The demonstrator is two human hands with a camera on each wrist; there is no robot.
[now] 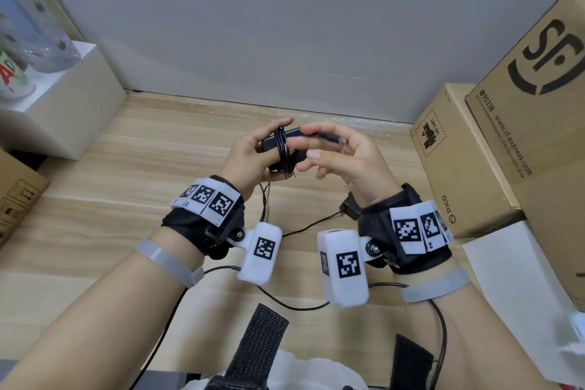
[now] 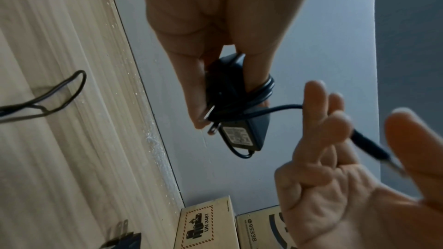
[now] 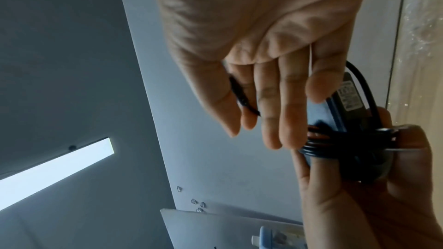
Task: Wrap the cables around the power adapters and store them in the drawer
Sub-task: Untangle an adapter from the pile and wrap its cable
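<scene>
Both hands are raised above the wooden desk (image 1: 133,149), close together and a little short of the wall (image 1: 285,25). The left hand (image 1: 250,157) grips a black adapter (image 1: 299,152), thumb on one side and fingers curled round the other, and the cable (image 1: 281,149) is wound in several tight loops about its middle, over one of the left fingers as well. In the left wrist view the adapter's two metal prongs stick out beside the left fingertips, and a white label shows on its end.

The right hand (image 1: 342,155) is just beside the adapter, its fingers loosely bent. Thumb and forefinger pinch the free end of the cable near its plug (image 2: 366,143), and a short slack run leads from there back to the loops.

Below the wrists a second adapter (image 1: 349,207) lies on the desk, close under the right wrist, with its own thin cord (image 1: 311,225) trailing loose across the wood towards the left wrist.

To the right of the right hand cardboard boxes (image 1: 459,155) stand stacked against the wall, near enough to hem that side in. To the left of the left hand there is a wide stretch of bare wood before a white box (image 1: 79,104) in the far corner. Beyond the fingertips the desk edge meets the wall.
</scene>
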